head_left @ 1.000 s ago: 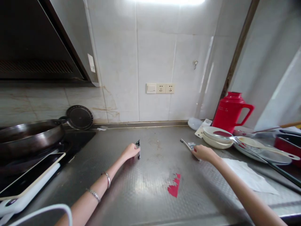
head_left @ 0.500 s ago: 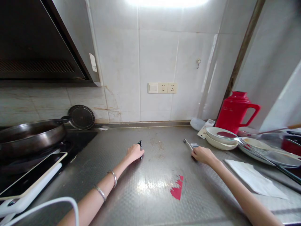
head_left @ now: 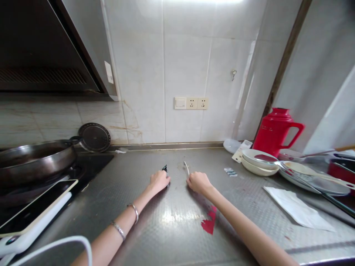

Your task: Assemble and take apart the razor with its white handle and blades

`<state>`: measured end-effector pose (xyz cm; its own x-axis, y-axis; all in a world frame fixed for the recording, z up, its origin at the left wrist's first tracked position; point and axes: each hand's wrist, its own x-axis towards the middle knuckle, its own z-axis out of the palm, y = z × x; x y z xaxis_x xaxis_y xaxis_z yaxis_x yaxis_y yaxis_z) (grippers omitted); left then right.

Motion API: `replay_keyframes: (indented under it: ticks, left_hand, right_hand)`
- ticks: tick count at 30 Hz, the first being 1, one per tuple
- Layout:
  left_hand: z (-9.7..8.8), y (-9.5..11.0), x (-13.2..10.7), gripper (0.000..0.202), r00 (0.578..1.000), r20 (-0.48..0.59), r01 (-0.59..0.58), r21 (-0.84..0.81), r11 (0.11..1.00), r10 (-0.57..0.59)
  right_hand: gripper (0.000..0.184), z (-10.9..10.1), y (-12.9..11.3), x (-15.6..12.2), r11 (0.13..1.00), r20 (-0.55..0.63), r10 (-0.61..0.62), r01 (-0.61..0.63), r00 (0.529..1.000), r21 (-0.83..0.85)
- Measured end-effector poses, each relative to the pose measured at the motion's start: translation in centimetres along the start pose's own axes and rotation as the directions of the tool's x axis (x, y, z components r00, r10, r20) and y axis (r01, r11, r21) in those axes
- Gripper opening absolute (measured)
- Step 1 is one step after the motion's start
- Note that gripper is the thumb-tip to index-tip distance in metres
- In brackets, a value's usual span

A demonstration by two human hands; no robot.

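Observation:
My left hand [head_left: 160, 179] rests at the middle of the metal counter, fingers closed around a slim black tool [head_left: 165, 169]. Its dark upper end pokes out above my fist; the hidden rest keeps me from telling its kind. To its right, my right hand [head_left: 198, 181] is closed on a thin, pale stick-like tool [head_left: 186, 168], whose tip points up towards the wall. A short gap separates the two hands. Below the right wrist lies a jagged red scrap [head_left: 209, 221]. A small clear-and-blue packet [head_left: 230, 172] sits farther right on the counter.
On the left are a pan [head_left: 36, 159] on the stove, a phone [head_left: 36, 207] on a white stand and a white cable [head_left: 63, 239]. At right stand a red thermos [head_left: 273, 133], stacked bowls [head_left: 257, 168], plates and a white napkin [head_left: 298, 207].
My right hand has moved left with the pale stick-like tool, away from the small packet, which now shows fully. My left hand has stayed nearly in place.

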<state>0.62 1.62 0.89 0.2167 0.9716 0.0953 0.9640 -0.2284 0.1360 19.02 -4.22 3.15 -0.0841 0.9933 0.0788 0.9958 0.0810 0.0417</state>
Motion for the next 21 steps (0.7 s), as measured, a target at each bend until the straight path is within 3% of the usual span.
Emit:
replay_keyframes:
  ticks: [9,21]
  left_hand:
    - [-0.2,0.7,-0.2,0.031,1.000,0.010,0.005,-0.022,1.000,-0.004]
    - [0.2,0.7,-0.1,0.032,1.000,0.005,-0.008,-0.006,1.000,0.008]
  right_hand:
    - [0.036,0.6,-4.3,1.0,0.997,-0.032,-0.063,0.064,0.997,0.034]
    - [0.037,1.0,-4.9,2.2,0.997,0.007,-0.052,0.051,0.999,0.050]
